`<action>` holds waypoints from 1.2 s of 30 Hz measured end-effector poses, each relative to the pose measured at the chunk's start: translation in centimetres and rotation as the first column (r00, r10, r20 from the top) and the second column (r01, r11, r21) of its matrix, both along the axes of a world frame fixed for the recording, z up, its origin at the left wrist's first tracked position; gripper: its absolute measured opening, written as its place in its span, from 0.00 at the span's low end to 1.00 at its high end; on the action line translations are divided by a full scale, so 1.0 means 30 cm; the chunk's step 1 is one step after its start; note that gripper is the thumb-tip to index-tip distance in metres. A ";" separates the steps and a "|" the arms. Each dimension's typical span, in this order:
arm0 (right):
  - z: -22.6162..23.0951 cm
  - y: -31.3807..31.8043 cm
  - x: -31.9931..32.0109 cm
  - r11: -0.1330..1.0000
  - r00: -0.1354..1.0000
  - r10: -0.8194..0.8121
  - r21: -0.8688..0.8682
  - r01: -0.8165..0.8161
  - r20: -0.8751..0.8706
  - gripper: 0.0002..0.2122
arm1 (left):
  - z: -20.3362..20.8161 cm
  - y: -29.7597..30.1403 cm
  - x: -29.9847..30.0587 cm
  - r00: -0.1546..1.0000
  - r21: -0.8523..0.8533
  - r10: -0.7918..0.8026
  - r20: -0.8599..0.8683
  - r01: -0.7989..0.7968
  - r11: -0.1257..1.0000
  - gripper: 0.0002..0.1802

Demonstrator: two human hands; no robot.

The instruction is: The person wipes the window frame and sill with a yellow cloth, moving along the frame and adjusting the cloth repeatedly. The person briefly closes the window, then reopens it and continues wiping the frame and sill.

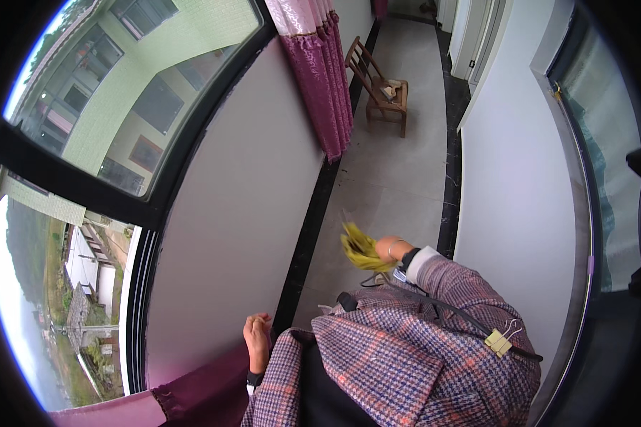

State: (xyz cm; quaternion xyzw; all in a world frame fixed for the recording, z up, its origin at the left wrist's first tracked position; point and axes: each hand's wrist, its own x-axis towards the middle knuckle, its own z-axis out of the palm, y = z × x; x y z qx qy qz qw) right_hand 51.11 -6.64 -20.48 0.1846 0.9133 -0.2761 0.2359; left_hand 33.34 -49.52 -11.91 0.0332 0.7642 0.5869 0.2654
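My right hand [390, 249] is closed around a bunched yellow-green cloth [361, 248], held out in front of my body above the floor. The cloth's loose folds stick out to the left of the fingers, and its far edge is slightly blurred. On the left, my left hand [257, 340] is raised beside the white wall with its fingers loosely bent. Nothing shows in it, and it appears apart from the wall. Both arms wear checked jacket sleeves, with a dark band at each wrist.
A wooden chair [381, 92] with a small object on its seat stands ahead in the corridor. A purple curtain [322, 89] hangs at the left wall; another curtain [214, 381] is at lower left. Windows [146, 99] line the left. A black cable [449, 308] crosses my jacket, with a yellow binder clip [498, 343].
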 end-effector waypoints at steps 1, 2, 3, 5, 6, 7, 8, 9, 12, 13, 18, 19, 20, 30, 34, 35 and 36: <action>-0.061 0.034 0.073 0.995 0.993 -0.010 0.103 -0.002 0.115 0.12 | -0.001 0.108 0.001 1.000 0.049 -0.023 -0.021 0.024 0.998 0.12; -0.118 0.069 0.130 0.993 0.993 -0.112 0.032 0.113 -0.037 0.13 | 0.005 0.199 0.003 0.995 0.104 -0.073 -0.070 0.080 0.991 0.11; -0.163 0.107 0.187 0.980 0.974 -0.200 -0.011 0.200 -0.103 0.13 | 0.014 0.278 0.004 0.979 -0.017 -0.174 -0.103 0.173 0.985 0.10; -0.225 0.168 0.327 0.939 0.932 -0.338 0.018 0.343 -0.130 0.13 | 0.015 0.415 0.023 0.944 -0.139 -0.298 -0.141 0.279 0.950 0.09; -0.237 0.201 0.396 0.920 0.916 -0.389 0.014 0.392 -0.103 0.13 | 0.017 0.474 0.020 0.936 -0.179 -0.326 -0.132 0.301 0.937 0.09; -0.244 0.236 0.453 0.928 0.929 -0.368 0.048 0.369 -0.043 0.14 | 0.014 0.531 0.018 0.924 -0.217 -0.355 -0.141 0.321 0.922 0.09; -0.243 0.273 0.512 0.918 0.918 -0.394 0.040 0.396 -0.040 0.14 | 0.011 0.584 0.017 0.912 -0.254 -0.383 -0.148 0.339 0.906 0.10; -0.239 0.303 0.557 0.900 0.901 -0.434 0.048 0.433 0.008 0.14 | 0.009 0.633 0.012 0.885 -0.295 -0.428 -0.181 0.366 0.882 0.10; -0.216 0.381 0.650 0.789 0.788 -0.604 0.046 0.612 -0.124 0.13 | 0.003 0.799 -0.024 0.794 -0.411 -0.561 -0.236 0.441 0.797 0.13; -0.209 0.410 0.661 0.773 0.768 -0.628 0.009 0.634 -0.123 0.12 | -0.002 0.864 -0.040 0.788 -0.391 -0.580 -0.207 0.477 0.787 0.13; -0.164 0.641 0.567 0.771 0.763 -0.636 -0.051 0.635 -0.110 0.11 | -0.043 1.210 -0.149 0.724 -0.347 -0.637 -0.266 0.545 0.764 0.13; -0.148 0.694 0.515 0.789 0.783 -0.612 -0.032 0.613 -0.110 0.11 | -0.048 1.281 -0.178 0.697 -0.349 -0.635 -0.333 0.534 0.770 0.12; -0.124 0.740 0.463 0.767 0.741 -0.639 -0.106 0.632 -0.206 0.11 | -0.054 1.364 -0.205 0.710 -0.272 -0.637 -0.300 0.576 0.771 0.05; 0.172 1.104 -0.256 0.902 0.846 -0.377 -0.356 0.243 -0.377 0.13 | -0.058 2.173 -0.352 0.102 -0.205 -0.810 -0.577 0.942 0.265 0.31; 0.170 1.310 -0.303 0.820 0.705 -0.512 -0.523 0.232 -0.490 0.13 | -0.085 2.358 -0.420 0.014 -0.366 -0.937 -0.350 0.918 0.151 0.09; 0.137 1.377 -0.311 0.755 0.687 -0.599 -0.577 0.312 -0.411 0.12 | -0.094 2.393 -0.441 0.074 -0.341 -0.956 -0.284 0.924 0.173 0.10; 0.091 1.442 -0.318 0.690 0.638 -0.674 -0.626 0.362 -0.373 0.11 | -0.106 2.422 -0.464 0.121 -0.340 -0.973 -0.197 0.922 0.183 0.11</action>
